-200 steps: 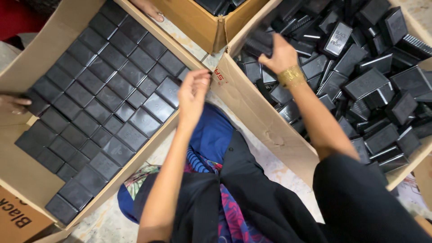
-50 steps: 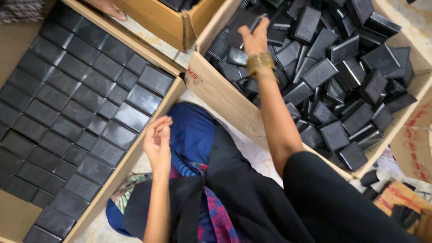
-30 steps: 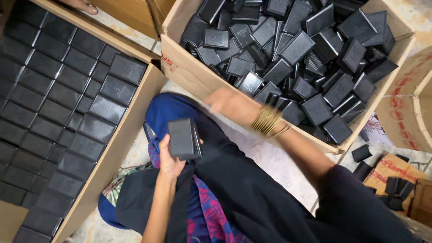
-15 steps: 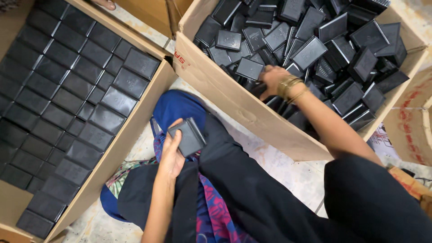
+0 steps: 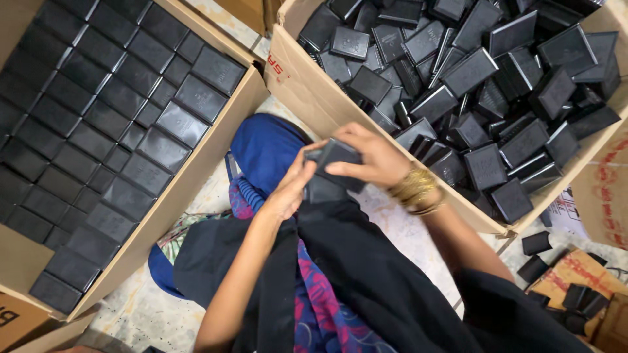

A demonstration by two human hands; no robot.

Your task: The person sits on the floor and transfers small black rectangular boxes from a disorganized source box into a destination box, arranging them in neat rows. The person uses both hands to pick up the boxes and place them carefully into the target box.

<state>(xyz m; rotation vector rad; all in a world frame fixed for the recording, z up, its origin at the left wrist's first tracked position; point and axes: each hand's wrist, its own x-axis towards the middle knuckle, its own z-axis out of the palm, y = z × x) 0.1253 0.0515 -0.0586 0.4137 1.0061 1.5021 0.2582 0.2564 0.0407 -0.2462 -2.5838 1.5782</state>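
Note:
Both hands meet over my lap, in front of the right-hand carton. My right hand, with gold bangles on the wrist, grips a small black rectangular box from above. My left hand holds another black box just beneath it; the two boxes touch. A cardboard carton at the right is heaped with several loose black boxes. At the left, a second carton holds black boxes packed flat in neat rows.
A blue cloth lies on the floor between the cartons. A few loose black boxes sit on the floor at the right, next to a smaller cardboard box. My black garment covers the lower middle.
My right hand came out of the right carton with a black box and joined my left hand, which kept the box it was holding. The view shifted slightly.

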